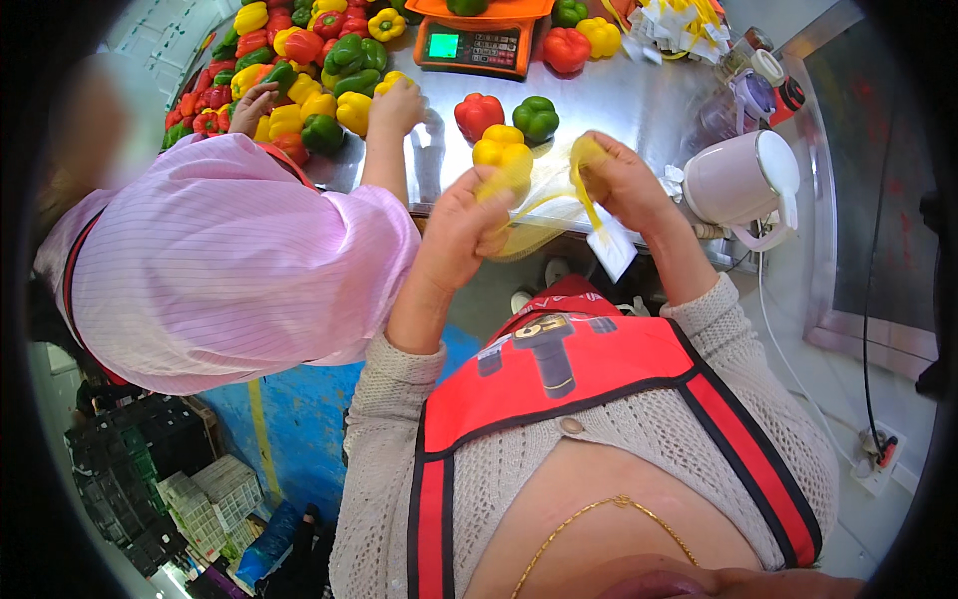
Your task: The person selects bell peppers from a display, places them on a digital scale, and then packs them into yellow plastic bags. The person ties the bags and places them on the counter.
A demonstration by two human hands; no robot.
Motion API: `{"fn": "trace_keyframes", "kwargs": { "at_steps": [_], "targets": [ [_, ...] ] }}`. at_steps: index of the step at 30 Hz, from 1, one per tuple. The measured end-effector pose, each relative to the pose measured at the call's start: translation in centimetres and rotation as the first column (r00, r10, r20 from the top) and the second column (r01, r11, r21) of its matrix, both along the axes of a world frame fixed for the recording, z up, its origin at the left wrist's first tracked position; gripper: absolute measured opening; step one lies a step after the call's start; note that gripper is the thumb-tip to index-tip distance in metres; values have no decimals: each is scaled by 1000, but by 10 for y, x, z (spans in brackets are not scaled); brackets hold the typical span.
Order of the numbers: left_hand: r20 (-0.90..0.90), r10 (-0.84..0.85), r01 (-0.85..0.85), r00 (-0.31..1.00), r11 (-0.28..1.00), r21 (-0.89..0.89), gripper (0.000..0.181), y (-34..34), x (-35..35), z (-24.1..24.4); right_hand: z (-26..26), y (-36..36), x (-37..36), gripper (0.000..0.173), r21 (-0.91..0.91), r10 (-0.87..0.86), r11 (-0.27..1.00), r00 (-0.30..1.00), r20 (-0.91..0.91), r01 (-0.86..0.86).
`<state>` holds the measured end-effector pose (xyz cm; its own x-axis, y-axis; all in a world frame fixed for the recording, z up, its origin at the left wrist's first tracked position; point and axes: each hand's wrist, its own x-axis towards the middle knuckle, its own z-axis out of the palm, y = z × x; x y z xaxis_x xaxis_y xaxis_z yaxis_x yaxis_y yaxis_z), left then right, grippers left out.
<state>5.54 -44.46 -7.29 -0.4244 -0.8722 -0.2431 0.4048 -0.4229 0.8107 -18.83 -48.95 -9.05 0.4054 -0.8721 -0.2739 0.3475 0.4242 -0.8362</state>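
Between my hands a yellow mesh bag [528,238] with a white tag [612,249] is spread near the table's front edge. My left hand [465,224] grips one side of the mesh, and my right hand [625,180] pinches the yellow band at its other side. Just beyond, partly behind the mesh, lies a yellow bell pepper [500,147]. A red bell pepper [479,117] and a green bell pepper [536,119] sit close behind it on the metal table [629,97]. Whether any pepper is inside the mesh I cannot tell.
An orange digital scale [475,45] stands at the back. On the left a co-worker in a pink striped top [224,262] reaches into piled bell peppers [299,97]. To the right are a pink electric kettle [733,176], a purple jug [751,96] and more tagged mesh bags [685,26].
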Motion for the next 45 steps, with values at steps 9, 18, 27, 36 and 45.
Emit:
{"fn": "trace_keyframes", "kwargs": {
  "at_steps": [9, 18, 27, 36, 45],
  "targets": [
    [-168, 382, -361, 909, 922, 143, 20, -6, -12, -24, -27, -5, -3, 24, 145, 37, 985, 944, 327, -89],
    [-211, -100, 112, 973, 993, 48, 29, -23, -1, -39, -45, -26, -11, 21, 42, 64, 996, 978, 198, -73],
    [-86, 275, -260, 958, 953, 154, 27, -49, 6, -63, -49, -88, -8, 23, 222, 121, 955, 940, 318, -197],
    [-342, 556, -468, 758, 828, 309, 2, -96, -3, -60, -37, -145, 33, 11, 113, 264, 961, 960, -91, -253],
    [469, 555, -669, 687, 735, 108, 13, -179, 19, -120, -95, -249, 74, 23, -147, 136, 922, 657, -741, -357]
  ]
}}
